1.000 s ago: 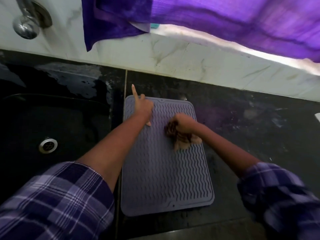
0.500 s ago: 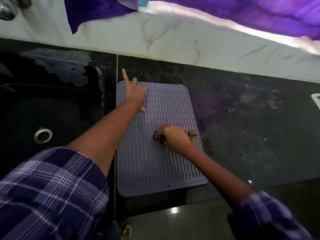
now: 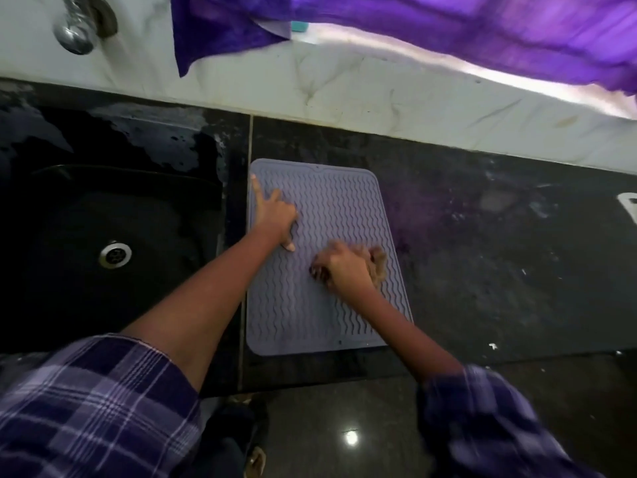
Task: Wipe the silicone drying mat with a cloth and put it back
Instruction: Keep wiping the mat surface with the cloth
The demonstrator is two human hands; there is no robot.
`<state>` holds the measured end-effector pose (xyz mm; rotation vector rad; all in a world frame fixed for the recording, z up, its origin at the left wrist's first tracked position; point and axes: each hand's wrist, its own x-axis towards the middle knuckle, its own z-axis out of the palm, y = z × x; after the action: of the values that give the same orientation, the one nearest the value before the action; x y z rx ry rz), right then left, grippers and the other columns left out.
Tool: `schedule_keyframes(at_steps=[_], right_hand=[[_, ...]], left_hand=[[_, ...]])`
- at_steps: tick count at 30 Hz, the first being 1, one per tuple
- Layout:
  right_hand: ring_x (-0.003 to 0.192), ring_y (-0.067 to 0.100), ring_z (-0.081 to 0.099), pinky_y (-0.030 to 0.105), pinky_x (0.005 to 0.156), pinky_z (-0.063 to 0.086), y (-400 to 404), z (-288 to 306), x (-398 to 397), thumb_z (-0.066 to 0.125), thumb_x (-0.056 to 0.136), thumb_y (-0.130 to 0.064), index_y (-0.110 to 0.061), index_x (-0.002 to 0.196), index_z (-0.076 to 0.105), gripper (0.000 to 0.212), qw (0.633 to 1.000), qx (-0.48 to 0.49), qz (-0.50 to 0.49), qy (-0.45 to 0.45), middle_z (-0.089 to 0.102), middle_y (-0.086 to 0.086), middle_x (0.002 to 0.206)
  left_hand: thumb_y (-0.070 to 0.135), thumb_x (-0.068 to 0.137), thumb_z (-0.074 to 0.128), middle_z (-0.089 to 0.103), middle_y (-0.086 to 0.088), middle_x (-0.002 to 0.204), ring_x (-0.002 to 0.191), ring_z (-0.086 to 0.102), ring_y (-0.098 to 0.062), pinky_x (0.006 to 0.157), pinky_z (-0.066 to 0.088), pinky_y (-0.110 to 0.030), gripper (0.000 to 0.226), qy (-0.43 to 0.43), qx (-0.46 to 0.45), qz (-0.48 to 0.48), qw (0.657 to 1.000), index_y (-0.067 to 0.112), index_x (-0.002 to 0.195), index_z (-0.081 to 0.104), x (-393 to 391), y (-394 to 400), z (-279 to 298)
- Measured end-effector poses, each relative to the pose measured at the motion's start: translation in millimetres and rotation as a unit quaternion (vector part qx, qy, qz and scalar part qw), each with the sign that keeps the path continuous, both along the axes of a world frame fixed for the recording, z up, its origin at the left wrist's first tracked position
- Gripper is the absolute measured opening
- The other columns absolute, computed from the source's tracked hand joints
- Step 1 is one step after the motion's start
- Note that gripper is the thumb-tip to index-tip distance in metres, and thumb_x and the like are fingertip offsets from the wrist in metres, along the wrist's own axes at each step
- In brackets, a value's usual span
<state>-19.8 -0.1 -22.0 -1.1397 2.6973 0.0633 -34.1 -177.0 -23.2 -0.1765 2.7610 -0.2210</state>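
Note:
A grey-lilac silicone drying mat (image 3: 331, 201) with wavy ridges lies flat on the black counter, just right of the sink. My left hand (image 3: 275, 217) presses on its upper left part, index finger stretched toward the far left corner, holding nothing. My right hand (image 3: 344, 269) is closed on a small brown cloth (image 3: 377, 262), bunched against the mat's right side about midway down. Most of the cloth is hidden under the hand.
A black sink (image 3: 113, 243) with a metal drain (image 3: 115, 254) lies to the left. A tap (image 3: 81, 24) juts from the white marble wall. Purple fabric (image 3: 448, 25) hangs above. A white object (image 3: 629, 205) sits at the counter's far right edge. The counter's front edge runs just below the mat.
My right hand with the cloth rubbed from the mat's middle down toward me and now sits at the right side. My left hand stays pressed on the upper left.

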Motion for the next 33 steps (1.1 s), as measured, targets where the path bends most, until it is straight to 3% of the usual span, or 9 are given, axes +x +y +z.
schedule_keyframes(at_steps=[5, 9, 13, 18, 21, 24, 26, 29, 33], right_hand=[[0.113, 0.029, 0.058, 0.036, 0.095, 0.046, -7.1, 34.8, -8.4, 0.052, 0.088, -0.007, -0.003, 0.116, 0.062, 0.030, 0.980, 0.134, -0.010, -0.148, 0.061, 0.014, 0.124], [0.109, 0.031, 0.059, 0.039, 0.093, 0.047, -37.0, 37.3, -39.9, 0.051, 0.093, -0.022, -0.003, 0.114, 0.063, 0.030, 0.993, 0.045, -0.082, -0.067, 0.063, 0.015, 0.118], [0.118, 0.029, 0.051, 0.036, 0.092, 0.045, -12.5, -6.9, 4.2, 0.043, 0.095, -0.015, -0.008, 0.121, 0.059, 0.031, 0.995, 0.022, -0.097, 0.017, 0.061, 0.012, 0.124], [0.125, 0.027, 0.047, 0.038, 0.101, 0.041, 41.3, 10.2, 77.2, 0.048, 0.095, -0.019, -0.010, 0.126, 0.054, 0.033, 0.997, 0.058, -0.031, -0.045, 0.054, 0.011, 0.131], [0.104, 0.027, 0.059, 0.035, 0.092, 0.048, 37.3, 35.6, 62.1, 0.052, 0.093, -0.017, -0.004, 0.114, 0.061, 0.027, 0.984, 0.112, -0.032, -0.134, 0.062, 0.014, 0.114], [0.082, 0.026, 0.057, 0.040, 0.085, 0.052, 12.8, 43.8, 18.7, 0.050, 0.093, -0.018, 0.001, 0.100, 0.067, 0.026, 0.991, 0.020, -0.083, -0.102, 0.060, 0.011, 0.088], [0.091, 0.028, 0.061, 0.040, 0.085, 0.052, 2.8, 32.6, 4.6, 0.047, 0.095, -0.018, -0.003, 0.105, 0.067, 0.028, 0.988, -0.026, -0.141, -0.048, 0.065, 0.013, 0.097], [0.115, 0.029, 0.053, 0.036, 0.089, 0.046, 13.7, 6.3, 33.8, 0.042, 0.096, -0.013, -0.008, 0.118, 0.061, 0.029, 0.992, 0.007, -0.127, 0.019, 0.062, 0.011, 0.119], [0.121, 0.028, 0.047, 0.039, 0.093, 0.044, 49.8, 13.3, 85.2, 0.043, 0.097, -0.017, -0.011, 0.124, 0.057, 0.031, 0.997, 0.048, -0.064, -0.007, 0.059, 0.010, 0.125]], left_hand=[[0.055, 0.073, 0.071, 0.051, -0.003, 0.140, 0.146, 0.015, -0.030, 0.108, -0.001, -0.074, 0.062, -0.005, -0.009, 0.018, 1.000, 0.025, 0.126, 0.061, 22.0, 16.4, 19.5], [0.062, 0.066, 0.075, 0.044, 0.000, 0.146, 0.146, 0.014, -0.030, 0.105, -0.004, -0.076, 0.083, -0.052, -0.007, 0.026, 0.998, 0.025, 0.136, 0.051, 39.1, 31.9, 19.5], [0.063, 0.065, 0.073, 0.048, 0.000, 0.139, 0.141, 0.023, -0.029, 0.107, 0.000, -0.075, 0.085, -0.030, -0.019, 0.010, 0.999, 0.023, 0.137, 0.050, 48.6, 31.7, 11.3], [0.061, 0.069, 0.071, 0.045, -0.001, 0.142, 0.143, 0.021, -0.029, 0.108, -0.001, -0.074, 0.085, -0.019, -0.032, 0.003, 0.999, 0.020, 0.140, 0.046, 52.3, 36.7, 16.5], [0.060, 0.072, 0.070, 0.044, -0.001, 0.142, 0.142, 0.022, -0.029, 0.108, -0.001, -0.074, 0.083, -0.023, -0.056, -0.006, 0.998, 0.020, 0.140, 0.045, 58.3, 44.8, 19.0], [0.053, 0.074, 0.072, 0.043, 0.001, 0.143, 0.143, 0.019, -0.030, 0.108, -0.002, -0.073, 0.077, -0.008, -0.043, 0.003, 0.999, 0.022, 0.140, 0.046, 60.6, 51.0, 12.3], [0.049, 0.075, 0.072, 0.045, 0.004, 0.141, 0.142, 0.021, -0.029, 0.109, -0.001, -0.072, 0.072, 0.004, -0.027, 0.015, 1.000, 0.023, 0.138, 0.049, 65.2, 51.3, 8.6], [0.051, 0.078, 0.069, 0.048, 0.003, 0.138, 0.139, 0.026, -0.028, 0.109, 0.001, -0.072, 0.070, 0.021, -0.012, 0.031, 0.999, 0.021, 0.138, 0.049, 69.8, 48.6, 4.4], [0.055, 0.078, 0.067, 0.050, 0.003, 0.136, 0.139, 0.026, -0.027, 0.109, 0.003, -0.073, 0.071, 0.015, -0.020, 0.035, 0.999, 0.023, 0.138, 0.047, 68.8, 46.4, 5.8]])
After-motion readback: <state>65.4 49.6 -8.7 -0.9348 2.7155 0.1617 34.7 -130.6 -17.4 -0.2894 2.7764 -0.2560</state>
